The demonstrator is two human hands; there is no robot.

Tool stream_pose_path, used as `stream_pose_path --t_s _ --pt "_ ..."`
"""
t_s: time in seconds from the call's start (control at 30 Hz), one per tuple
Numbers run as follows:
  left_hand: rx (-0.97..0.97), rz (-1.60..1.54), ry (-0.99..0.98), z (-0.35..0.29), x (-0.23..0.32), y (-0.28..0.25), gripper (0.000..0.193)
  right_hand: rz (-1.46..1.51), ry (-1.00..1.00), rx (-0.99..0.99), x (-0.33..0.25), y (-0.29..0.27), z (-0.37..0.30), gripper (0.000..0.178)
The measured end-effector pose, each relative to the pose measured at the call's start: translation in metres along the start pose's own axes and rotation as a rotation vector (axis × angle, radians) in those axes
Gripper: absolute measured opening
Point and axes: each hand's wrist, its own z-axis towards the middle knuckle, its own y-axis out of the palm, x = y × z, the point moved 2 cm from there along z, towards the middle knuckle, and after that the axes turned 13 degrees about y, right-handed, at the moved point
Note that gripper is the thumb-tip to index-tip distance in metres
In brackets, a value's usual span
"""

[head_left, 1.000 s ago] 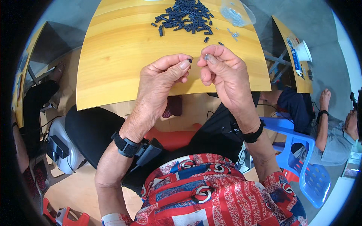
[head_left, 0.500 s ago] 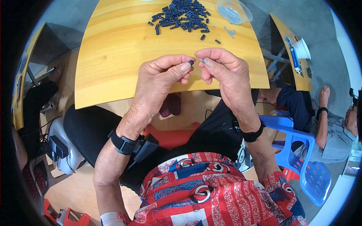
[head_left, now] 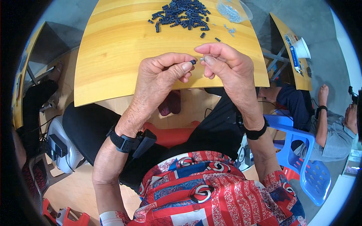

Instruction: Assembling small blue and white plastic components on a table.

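Just above the middle of the frame, the two hands meet over the near edge of the surface. The left hand (head_left: 160, 73) has its grip pinched together on a small dark plastic piece (head_left: 193, 62), thumb and forefinger closed round it so only its blunt end shows. The right hand (head_left: 226, 66) faces it, its grip closed on a tiny pale metal part (head_left: 202, 59) held at the fingertips; what shape it has is too small to tell. The two bits sit just beside each other, almost touching, between the fingertips.

Each wrist wears a black band, the left one broad and woven-looking, with a black box-shaped unit strapped beside it.

Beyond the hands, the surface (head_left: 113, 52) is smooth yellow wood with a visible grain and a curved-looking edge. At the upper middle of the frame lies a loose heap of dark pieces (head_left: 183, 13), short, blocky and matt, with a few strays scattered nearer the hands. To its right, in the upper right, sits a clear plastic bag (head_left: 232, 9) of small silvery parts, some spilled beside it.

Low in the frame is a red, white and blue patterned shirt. At the right stands a blue plastic chair (head_left: 307, 165) with a perforated seat, and another person sits beyond it.
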Motion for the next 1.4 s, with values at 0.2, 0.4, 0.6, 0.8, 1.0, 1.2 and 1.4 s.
stream_pose_path --t_s 0.2,0.4,0.6,0.8,1.0,1.2,1.4 --pt "0.046 -0.047 -0.072 0.002 -0.002 -0.001 0.017 0.152 -0.004 -0.074 0.013 -0.003 0.002 0.016" --pt "0.094 -0.113 -0.159 0.002 -0.003 0.001 0.016 0.511 0.139 -0.082 0.015 0.005 0.002 0.015" --pt "0.088 -0.112 -0.211 0.002 -0.003 0.002 0.016 0.333 0.070 0.074 0.021 0.005 0.007 0.013" --pt "0.097 -0.104 -0.209 0.000 -0.002 0.003 0.015 0.325 0.066 0.056 0.025 0.012 0.008 0.010" --pt "0.103 -0.107 -0.214 -0.001 -0.004 0.002 0.014 0.099 -0.065 0.152 0.024 0.008 0.009 0.007" --pt "0.086 -0.101 -0.169 -0.002 -0.008 0.003 0.012 -0.290 -0.462 0.276 0.015 0.011 0.005 0.008" --pt "0.116 -0.088 -0.184 0.000 -0.008 0.003 0.013 -0.352 -0.554 0.272 0.020 0.016 0.000 0.012"
